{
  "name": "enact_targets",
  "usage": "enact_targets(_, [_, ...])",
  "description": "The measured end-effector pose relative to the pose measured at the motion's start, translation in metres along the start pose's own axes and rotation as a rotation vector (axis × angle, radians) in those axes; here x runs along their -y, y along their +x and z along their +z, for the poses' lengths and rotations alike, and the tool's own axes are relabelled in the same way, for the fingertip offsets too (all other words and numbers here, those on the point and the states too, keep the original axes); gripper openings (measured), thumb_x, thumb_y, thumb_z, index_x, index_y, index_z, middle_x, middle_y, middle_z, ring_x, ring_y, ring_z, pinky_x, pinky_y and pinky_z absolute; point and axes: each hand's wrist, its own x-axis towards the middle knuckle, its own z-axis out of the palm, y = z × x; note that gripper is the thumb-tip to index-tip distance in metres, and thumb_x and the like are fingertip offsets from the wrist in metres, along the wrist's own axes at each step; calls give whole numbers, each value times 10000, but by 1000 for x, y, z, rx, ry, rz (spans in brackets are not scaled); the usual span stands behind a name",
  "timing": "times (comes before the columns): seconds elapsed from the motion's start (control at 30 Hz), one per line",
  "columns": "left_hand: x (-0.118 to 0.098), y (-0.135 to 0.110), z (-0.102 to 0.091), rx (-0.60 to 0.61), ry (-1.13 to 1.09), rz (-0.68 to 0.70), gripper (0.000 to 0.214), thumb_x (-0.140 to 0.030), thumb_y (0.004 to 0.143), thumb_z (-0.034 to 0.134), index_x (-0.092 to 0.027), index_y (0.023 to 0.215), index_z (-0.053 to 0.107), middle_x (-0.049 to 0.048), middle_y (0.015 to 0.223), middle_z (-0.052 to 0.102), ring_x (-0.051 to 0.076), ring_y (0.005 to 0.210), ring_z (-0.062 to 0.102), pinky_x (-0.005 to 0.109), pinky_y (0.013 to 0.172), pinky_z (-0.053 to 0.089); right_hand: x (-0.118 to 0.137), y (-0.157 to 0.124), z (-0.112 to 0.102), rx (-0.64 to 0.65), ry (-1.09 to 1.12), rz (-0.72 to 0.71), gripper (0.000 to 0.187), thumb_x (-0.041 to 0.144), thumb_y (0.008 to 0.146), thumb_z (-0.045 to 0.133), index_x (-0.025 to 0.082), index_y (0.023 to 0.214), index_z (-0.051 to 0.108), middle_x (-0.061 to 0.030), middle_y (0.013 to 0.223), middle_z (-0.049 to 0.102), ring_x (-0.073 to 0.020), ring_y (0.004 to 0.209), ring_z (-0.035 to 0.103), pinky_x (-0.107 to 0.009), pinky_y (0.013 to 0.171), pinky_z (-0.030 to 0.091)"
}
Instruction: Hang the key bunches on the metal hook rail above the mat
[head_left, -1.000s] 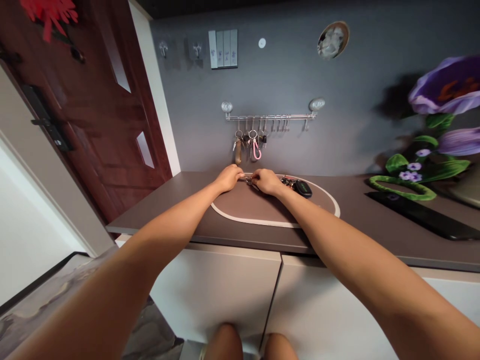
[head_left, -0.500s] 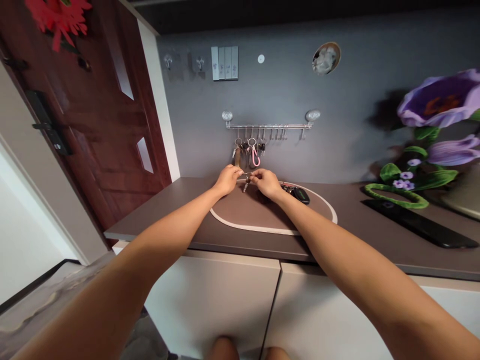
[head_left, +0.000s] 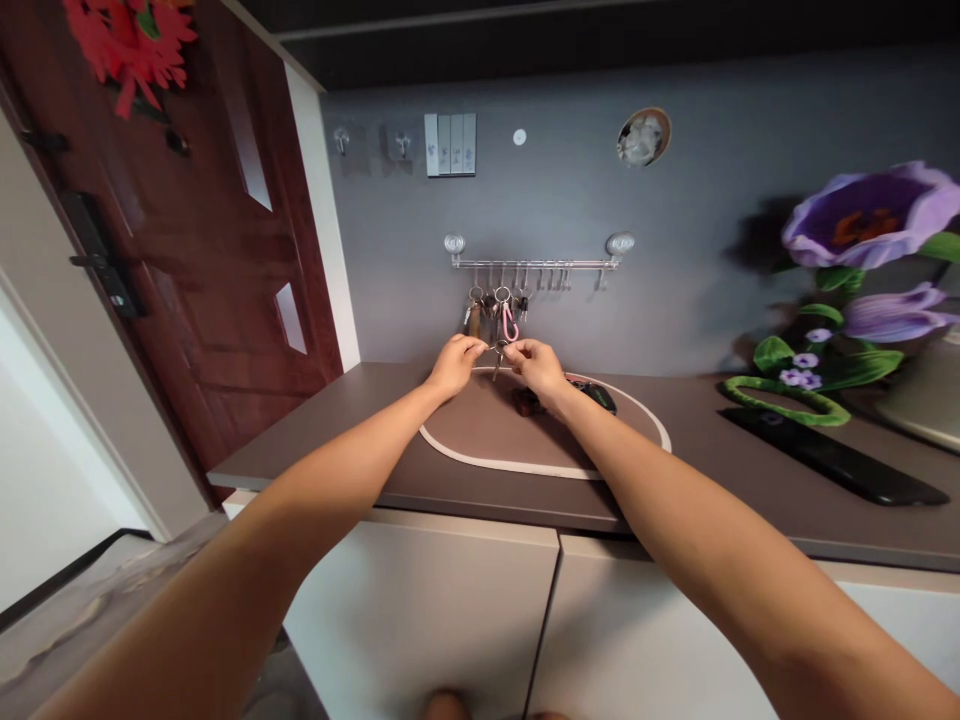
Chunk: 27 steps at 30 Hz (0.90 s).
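Between my two hands a small bunch of keys (head_left: 498,367) dangles from a thin metal ring, above the mat. My left hand (head_left: 454,366) pinches the ring's left side between thumb and fingers. From the other side, my right hand (head_left: 537,366) pinches the ring close to the keys. Just behind, more key bunches hang on a clear hook rail (head_left: 536,265), one with a pink loop (head_left: 509,322) and one with a brown tag (head_left: 474,321). A black key fob (head_left: 601,398) lies on the mat, partly behind my right hand with other dark items.
A brown oval mat with a pale border (head_left: 510,467) lies on the dark counter (head_left: 300,425). A long black object (head_left: 832,455) and purple flowers (head_left: 862,220) are at the right. Labelled switches (head_left: 451,145) sit on the wall; a red-brown door (head_left: 225,250) stands left.
The view has tilted slightly up, so the scene sits lower. The dangling keys now hang straighter and nearer my right fingertips. Both hands keep their pinch on the ring.
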Motion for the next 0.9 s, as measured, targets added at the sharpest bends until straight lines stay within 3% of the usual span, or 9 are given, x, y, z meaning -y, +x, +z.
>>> enact_targets(0.2, [-5,-2,0,36,70,112,171,-147,820,456,-152,846,625,33,830,580,133,832,519,269,805,409,4,1,-1,-10,84,5,255,391,626,624,153,693,564,20,634,533,-85,592,444,-240,612,378])
enact_targets(0.53, [-6,-5,3,105,120,161,163,-172,812,486,-153,909,616,46,889,600,147,849,545,280,804,416,7,-1,-1,12,161,-10,300,438,606,627,162,694,547,10,678,543,-100,651,482,-264,671,418])
enact_targets(0.9, [-13,-10,8,154,153,217,199,-209,843,426,-155,839,617,43,832,594,146,801,529,261,761,405,11,-5,-6,-19,219,-18,313,460,631,606,173,714,514,20,669,529,-94,639,498,-248,645,442])
